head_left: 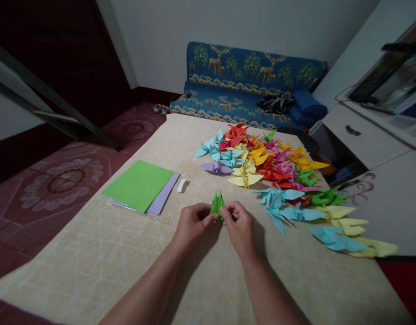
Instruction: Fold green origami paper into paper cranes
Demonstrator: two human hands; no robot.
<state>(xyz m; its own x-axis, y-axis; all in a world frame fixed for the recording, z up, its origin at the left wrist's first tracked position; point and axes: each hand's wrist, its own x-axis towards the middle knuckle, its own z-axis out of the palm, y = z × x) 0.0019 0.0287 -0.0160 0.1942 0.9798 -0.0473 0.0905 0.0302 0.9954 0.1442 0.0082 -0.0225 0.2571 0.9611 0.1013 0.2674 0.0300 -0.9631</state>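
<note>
A small piece of folded green paper (217, 204), with two narrow points at its top, is held upright just above the table. My left hand (195, 222) pinches its left side, and my right hand (238, 222) grips its right side between thumb and fingers. The lower part of the fold is partly covered by my fingertips. To the right and beyond my hands lies a spread of folded paper cranes (245, 175) in light blue, yellow, red, orange, pink, purple and green.
Left of my hands, a stack of green paper squares (139, 184) overlaps purple sheets (164, 194). A small white scrap (181, 185) lies beside it. A patterned cloth covers the table (126, 257). Behind stands a blue sofa (228, 97); a drawer cabinet (370, 135) is at right.
</note>
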